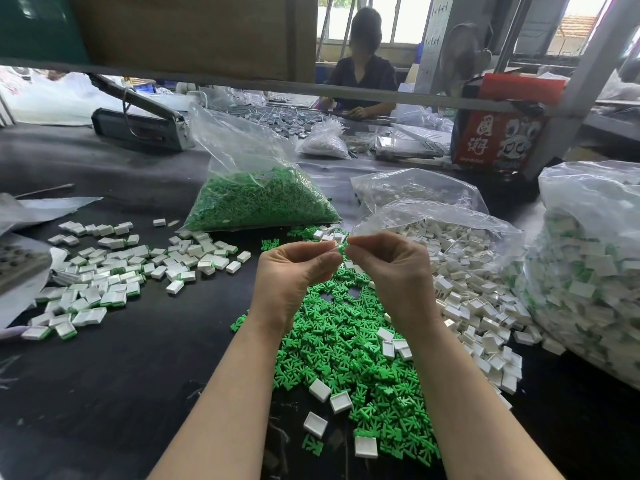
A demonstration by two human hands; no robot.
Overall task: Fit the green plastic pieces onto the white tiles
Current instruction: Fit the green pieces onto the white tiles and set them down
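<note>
Green plastic pieces, small and branched, were heaped loose beneath both hands, with a few white tiles scattered among them. One green piece and one white tile were pinched together between the fingertips of the left hand and the right hand. Left of the hands, fitted tiles were spread on the dark table. Beyond the hands, three clear bags were seen: a green-filled bag, a bag of white tiles, and a bag of finished tiles at far right.

- Green plastic pieces: small branched shapes, heaped loose on the dark table (a clear bag behind holds more)
- White tiles: small rectangles spilling from a bag at right; fitted ones scattered left
</note>
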